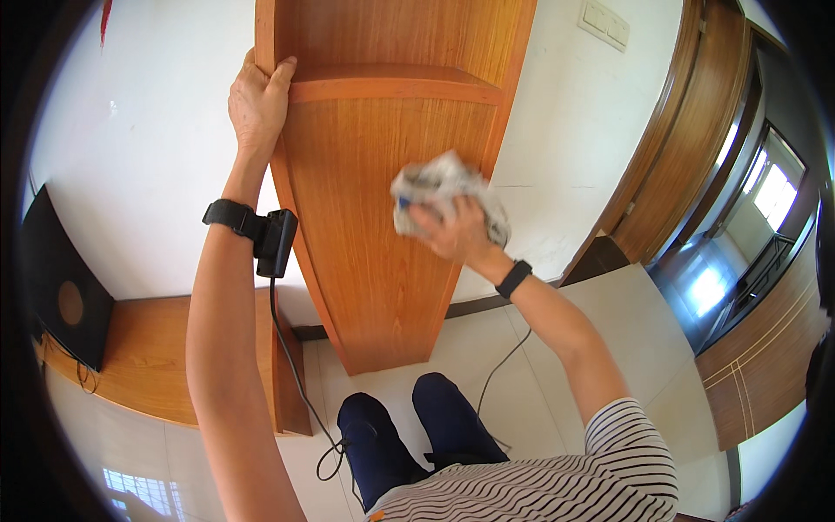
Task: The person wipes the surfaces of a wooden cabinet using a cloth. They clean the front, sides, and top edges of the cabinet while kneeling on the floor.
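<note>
In front of me stands a tall wooden cabinet (381,293) with an orange-brown grain and an open shelf (391,73) in its upper part. My left hand (258,98) grips the cabinet's left edge near the level of that shelf, thumb on the front side. My right hand (456,228) holds a crumpled pale cloth (434,179) with grey marks and a small blue patch. The cloth lies over the right half of the flat front panel and is blurred. Whether it presses on the wood I cannot tell.
At left a low wooden bench or stand (150,352) carries a black panel-like device (68,280) against the wall. A black cable (290,355) hangs from my left wrist device (277,243). Right are light switches (603,25), a wooden door (685,143) and a brown panel (760,365).
</note>
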`<move>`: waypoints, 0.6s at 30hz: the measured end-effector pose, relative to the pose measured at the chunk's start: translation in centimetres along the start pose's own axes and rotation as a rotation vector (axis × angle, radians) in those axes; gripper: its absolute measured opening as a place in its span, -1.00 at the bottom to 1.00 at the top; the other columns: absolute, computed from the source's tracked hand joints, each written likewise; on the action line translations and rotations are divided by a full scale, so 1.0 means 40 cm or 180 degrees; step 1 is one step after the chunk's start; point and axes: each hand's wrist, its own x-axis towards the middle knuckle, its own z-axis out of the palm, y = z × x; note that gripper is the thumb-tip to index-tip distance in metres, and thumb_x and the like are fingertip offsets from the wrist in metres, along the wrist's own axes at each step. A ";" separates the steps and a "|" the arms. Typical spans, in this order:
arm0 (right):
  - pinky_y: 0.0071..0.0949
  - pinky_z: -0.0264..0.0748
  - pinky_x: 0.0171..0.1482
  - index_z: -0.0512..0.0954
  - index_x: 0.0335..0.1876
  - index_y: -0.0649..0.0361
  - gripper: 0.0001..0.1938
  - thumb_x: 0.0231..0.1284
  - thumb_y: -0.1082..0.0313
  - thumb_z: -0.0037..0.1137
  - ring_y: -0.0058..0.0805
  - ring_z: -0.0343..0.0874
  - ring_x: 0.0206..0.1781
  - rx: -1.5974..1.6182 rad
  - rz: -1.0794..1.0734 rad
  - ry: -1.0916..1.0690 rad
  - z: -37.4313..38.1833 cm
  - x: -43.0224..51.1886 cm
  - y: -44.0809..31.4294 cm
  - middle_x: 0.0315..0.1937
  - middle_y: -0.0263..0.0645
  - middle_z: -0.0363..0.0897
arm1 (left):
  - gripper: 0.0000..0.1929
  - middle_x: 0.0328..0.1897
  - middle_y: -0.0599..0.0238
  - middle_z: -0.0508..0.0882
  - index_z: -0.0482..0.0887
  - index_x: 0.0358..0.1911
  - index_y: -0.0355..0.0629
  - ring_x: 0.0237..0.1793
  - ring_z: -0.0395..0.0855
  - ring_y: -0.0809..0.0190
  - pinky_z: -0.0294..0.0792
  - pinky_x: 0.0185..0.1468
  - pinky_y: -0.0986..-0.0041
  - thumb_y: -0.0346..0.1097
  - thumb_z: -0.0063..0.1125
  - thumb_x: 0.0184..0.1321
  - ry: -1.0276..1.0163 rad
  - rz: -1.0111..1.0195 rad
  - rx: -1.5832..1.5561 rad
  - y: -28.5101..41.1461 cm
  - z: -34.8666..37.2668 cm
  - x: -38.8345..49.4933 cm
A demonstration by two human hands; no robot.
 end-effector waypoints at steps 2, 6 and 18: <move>-0.07 0.51 -0.05 0.51 0.17 -0.08 -0.52 0.14 -0.02 0.26 -0.07 0.55 -0.03 0.0081 -0.0096 -0.0172 -0.002 -0.041 -0.017 0.02 -0.10 0.51 | -0.57 -0.58 0.21 0.65 0.66 -0.07 -0.23 -0.48 0.63 0.14 0.46 -0.28 0.25 -0.01 0.17 0.19 0.0068 0.0027 0.0014 0.001 0.004 0.001; -0.01 0.54 -0.15 0.50 0.15 -0.10 -0.58 0.23 -0.02 0.22 -0.04 0.56 -0.07 0.0262 0.0112 -0.0015 -0.013 0.054 0.067 0.01 -0.04 0.51 | -0.58 -0.59 0.22 0.65 0.66 -0.07 -0.23 -0.49 0.63 0.14 0.46 -0.29 0.27 -0.01 0.17 0.19 0.0149 0.0111 -0.0006 0.002 0.009 0.002; -0.07 0.44 -0.07 0.55 0.06 -0.06 -0.62 0.13 0.08 0.25 -0.10 0.48 -0.06 0.1339 0.0619 -0.0549 -0.002 0.053 -0.133 -0.08 -0.21 0.48 | -0.55 -0.51 0.16 0.67 0.63 -0.05 -0.27 -0.44 0.64 0.12 0.46 -0.25 0.25 -0.02 0.18 0.19 0.0081 0.0213 -0.0301 0.009 0.000 0.000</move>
